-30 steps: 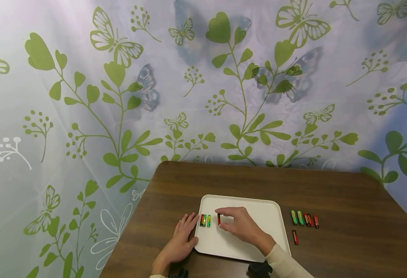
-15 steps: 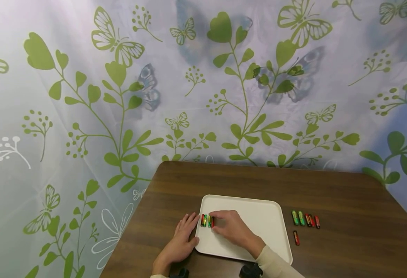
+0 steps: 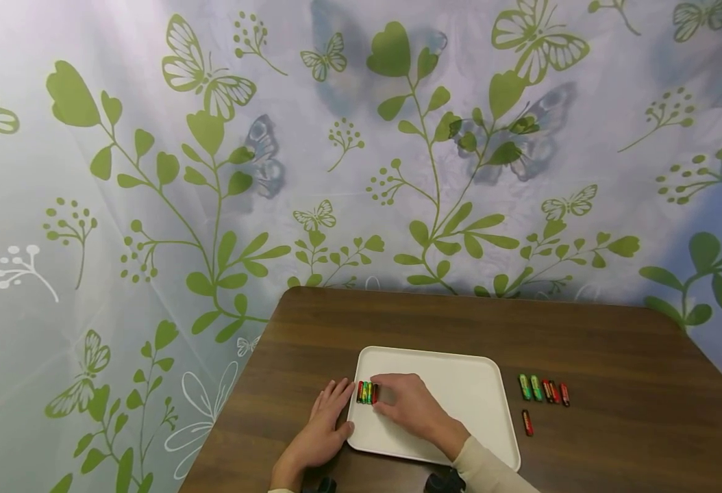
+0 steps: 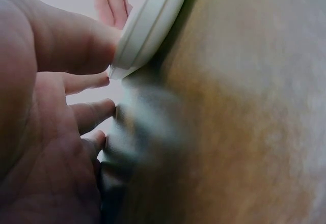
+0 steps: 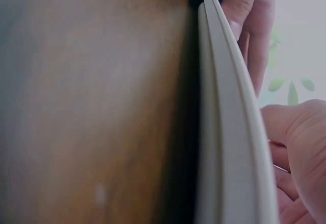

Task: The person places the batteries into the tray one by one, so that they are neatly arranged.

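A white tray (image 3: 459, 383) lies on the table with a row of small batteries (image 3: 364, 392), green and red-black, side by side near its left edge. My right hand (image 3: 413, 409) reaches over the tray and pinches a red-black battery (image 3: 376, 393) by its ends, between thumb and forefinger, at the right end of that row. Against the tray's left rim rests my left hand (image 3: 320, 430), fingers extended; the left wrist view has its thumb (image 4: 76, 43) touching the rim. In the right wrist view the tray wall (image 5: 237, 122) hides the batteries.
Right of the tray, two green batteries (image 3: 530, 387) and several red-black ones (image 3: 555, 392) lie on the brown table (image 3: 607, 370). A lone red-black battery (image 3: 527, 422) lies nearer. Behind the table hangs a patterned curtain (image 3: 349, 171).
My right hand has moved left with the red-black battery, bringing it up to the row. The batteries in the row now lie closer together. My left hand has stayed at the rim.
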Demonstrator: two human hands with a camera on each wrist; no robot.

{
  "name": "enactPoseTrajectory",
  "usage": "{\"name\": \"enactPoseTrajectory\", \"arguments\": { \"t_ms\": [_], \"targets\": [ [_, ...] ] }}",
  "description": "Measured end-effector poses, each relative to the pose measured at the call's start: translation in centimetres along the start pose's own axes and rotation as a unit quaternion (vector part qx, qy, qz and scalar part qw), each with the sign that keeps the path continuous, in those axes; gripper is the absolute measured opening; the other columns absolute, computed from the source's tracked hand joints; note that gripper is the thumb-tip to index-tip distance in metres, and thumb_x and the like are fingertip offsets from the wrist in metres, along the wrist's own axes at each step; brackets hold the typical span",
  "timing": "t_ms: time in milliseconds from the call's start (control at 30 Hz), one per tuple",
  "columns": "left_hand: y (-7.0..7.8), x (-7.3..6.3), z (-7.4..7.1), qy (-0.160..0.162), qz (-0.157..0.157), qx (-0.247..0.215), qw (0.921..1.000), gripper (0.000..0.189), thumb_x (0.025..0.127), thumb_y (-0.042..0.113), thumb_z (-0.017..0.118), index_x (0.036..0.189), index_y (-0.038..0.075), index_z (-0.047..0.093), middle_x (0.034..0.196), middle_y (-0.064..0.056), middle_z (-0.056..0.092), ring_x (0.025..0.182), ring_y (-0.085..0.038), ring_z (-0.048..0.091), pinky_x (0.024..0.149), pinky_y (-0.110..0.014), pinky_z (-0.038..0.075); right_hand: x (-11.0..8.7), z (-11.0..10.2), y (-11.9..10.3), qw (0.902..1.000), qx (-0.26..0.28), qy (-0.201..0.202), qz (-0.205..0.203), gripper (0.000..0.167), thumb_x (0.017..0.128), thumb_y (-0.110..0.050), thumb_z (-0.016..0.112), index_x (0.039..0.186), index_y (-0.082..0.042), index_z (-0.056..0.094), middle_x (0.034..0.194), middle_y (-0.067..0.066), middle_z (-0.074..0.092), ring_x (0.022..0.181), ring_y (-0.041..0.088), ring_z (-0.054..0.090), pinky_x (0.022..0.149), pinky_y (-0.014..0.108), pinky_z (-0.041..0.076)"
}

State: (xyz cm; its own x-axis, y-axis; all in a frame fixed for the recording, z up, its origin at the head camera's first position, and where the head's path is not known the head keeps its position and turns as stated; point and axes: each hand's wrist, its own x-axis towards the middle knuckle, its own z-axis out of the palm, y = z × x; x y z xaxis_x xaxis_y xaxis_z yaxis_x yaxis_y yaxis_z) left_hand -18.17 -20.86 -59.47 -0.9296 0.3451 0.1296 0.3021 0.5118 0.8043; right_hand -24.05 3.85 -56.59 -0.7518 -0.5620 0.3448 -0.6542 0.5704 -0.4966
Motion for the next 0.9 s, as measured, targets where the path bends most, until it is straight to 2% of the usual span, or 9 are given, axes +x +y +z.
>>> {"name": "enactPoseTrajectory", "arguments": {
  "t_ms": [167,233,333,400,500,567,900],
  "targets": [
    [0.6,0.0,-0.2,-0.007,-0.019,0.007,0.9998,0.071,0.100,0.006,0.064,0.167,0.001,0.041,0.177,-0.026,0.031,0.169,-0.051,0.008,0.132,-0.054,-0.005,-0.9,-1.6,0.7,0.9997,0.022,0.008,0.008,0.042,0.090,-0.016,0.089,0.129,-0.006,0.079,0.128,0.006,0.081,0.121,0.025,0.078,0.101,0.046,0.063],
    [0.6,0.1,-0.2,-0.011,-0.028,0.009,0.9995,0.071,0.100,0.006,0.064,0.167,0.001,0.041,0.178,-0.025,0.030,0.169,-0.049,0.008,0.130,-0.062,-0.003,-1.4,-2.4,1.2,0.9996,0.026,0.013,0.005,0.042,0.090,-0.017,0.089,0.130,-0.006,0.079,0.129,0.006,0.081,0.121,0.025,0.078,0.102,0.047,0.062],
    [0.3,0.2,-0.1,-0.010,-0.030,0.003,0.9995,0.071,0.100,0.006,0.063,0.167,0.002,0.040,0.178,-0.023,0.030,0.170,-0.048,0.007,0.130,-0.051,-0.006,-2.3,-3.5,2.0,0.9994,0.027,0.020,-0.001,0.043,0.090,-0.017,0.089,0.130,-0.007,0.079,0.129,0.004,0.081,0.121,0.024,0.077,0.101,0.046,0.063],
    [0.4,0.1,-0.1,-0.011,-0.028,0.002,0.9995,0.072,0.100,0.006,0.063,0.168,0.002,0.040,0.178,-0.024,0.029,0.170,-0.048,0.006,0.129,-0.039,-0.009,-3.0,-4.3,2.5,0.9995,0.024,0.019,-0.002,0.043,0.090,-0.018,0.089,0.131,-0.007,0.079,0.129,0.003,0.081,0.121,0.023,0.077,0.101,0.046,0.063],
    [0.4,0.1,-0.1,-0.011,-0.025,0.003,0.9996,0.072,0.100,0.006,0.062,0.168,0.001,0.039,0.178,-0.024,0.029,0.170,-0.048,0.006,0.123,-0.022,-0.012,-3.9,-5.4,3.3,0.9997,0.016,0.017,0.000,0.043,0.091,-0.018,0.089,0.131,-0.008,0.079,0.130,0.002,0.081,0.122,0.023,0.077,0.100,0.046,0.063],
    [0.4,0.1,-0.2,-0.010,-0.023,0.005,0.9997,0.071,0.100,0.006,0.062,0.168,0.001,0.039,0.178,-0.024,0.029,0.170,-0.048,0.006,0.120,-0.015,-0.013,-4.5,-6.1,3.7,0.9998,0.010,0.019,0.001,0.042,0.091,-0.018,0.089,0.131,-0.008,0.079,0.130,0.001,0.081,0.122,0.023,0.077,0.100,0.046,0.063],
    [0.0,0.1,0.1,-0.008,-0.008,0.009,0.9999,0.072,0.099,0.005,0.063,0.167,0.001,0.040,0.177,-0.026,0.031,0.169,-0.051,0.008,0.116,-0.007,-0.015,-7.2,-7.9,5.4,0.9979,-0.018,0.058,-0.024,0.042,0.086,-0.016,0.093,0.126,-0.008,0.081,0.124,0.000,0.083,0.115,0.022,0.080,0.095,0.045,0.065]
  ]
}}
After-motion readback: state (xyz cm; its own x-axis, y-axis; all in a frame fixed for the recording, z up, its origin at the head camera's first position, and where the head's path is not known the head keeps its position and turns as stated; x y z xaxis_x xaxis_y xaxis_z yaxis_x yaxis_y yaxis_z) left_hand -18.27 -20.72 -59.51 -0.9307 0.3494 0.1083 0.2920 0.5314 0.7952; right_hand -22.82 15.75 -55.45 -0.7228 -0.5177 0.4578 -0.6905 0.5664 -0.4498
